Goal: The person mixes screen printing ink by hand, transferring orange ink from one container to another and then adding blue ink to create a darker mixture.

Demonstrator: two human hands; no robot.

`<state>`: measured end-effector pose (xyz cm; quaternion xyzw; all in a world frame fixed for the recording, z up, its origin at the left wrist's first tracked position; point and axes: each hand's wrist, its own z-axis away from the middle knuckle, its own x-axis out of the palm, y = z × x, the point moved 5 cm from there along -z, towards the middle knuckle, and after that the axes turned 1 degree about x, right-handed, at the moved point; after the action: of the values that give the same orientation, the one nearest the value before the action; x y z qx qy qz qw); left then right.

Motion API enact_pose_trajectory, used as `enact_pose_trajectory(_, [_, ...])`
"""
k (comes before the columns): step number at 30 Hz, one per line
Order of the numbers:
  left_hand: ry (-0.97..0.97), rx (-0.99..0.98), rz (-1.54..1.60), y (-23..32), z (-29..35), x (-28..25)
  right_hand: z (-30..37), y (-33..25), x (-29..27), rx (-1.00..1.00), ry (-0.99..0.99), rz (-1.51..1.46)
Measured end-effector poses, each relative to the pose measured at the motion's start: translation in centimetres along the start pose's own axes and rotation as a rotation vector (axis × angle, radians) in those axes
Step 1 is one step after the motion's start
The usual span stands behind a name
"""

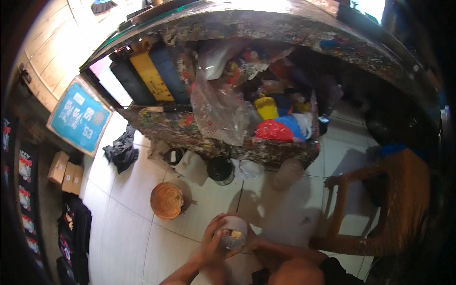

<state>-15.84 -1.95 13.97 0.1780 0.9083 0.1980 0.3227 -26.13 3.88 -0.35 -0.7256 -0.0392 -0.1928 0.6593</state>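
Note:
Low in front of me, both hands are at a small round pale tub [234,222]. Inside it shows something grey with a yellowish lump; I cannot make out what it is. My left hand [214,233] curls its fingers over the tub's left side and rim. Against the right side rests my right hand [254,241], its fingers mostly hidden behind the tub. An orange-brown round bucket [167,201] stands on the floor ahead and to the left, its inside coated with a light orange layer.
A paint-splattered workbench [190,124] spans the far side, with plastic bags [221,114] on its shelf. Before it stand a whitish jug [191,167], a black can [220,170] and a cloudy container [288,174]. A brown plastic stool [401,204] is at right, a black cloth [122,149] at left.

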Motion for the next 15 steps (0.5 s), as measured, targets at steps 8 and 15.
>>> enact_pose_trajectory(8, [-0.478,-0.414,-0.215,-1.3,-6.8,4.0,-2.8,-0.9,-4.4,0.03,0.161,-0.381])
enact_pose_trajectory(15, [-0.221,-0.415,-0.431,-13.4,-12.0,1.8,-4.8,-5.1,-6.7,-0.218,0.398,0.482])
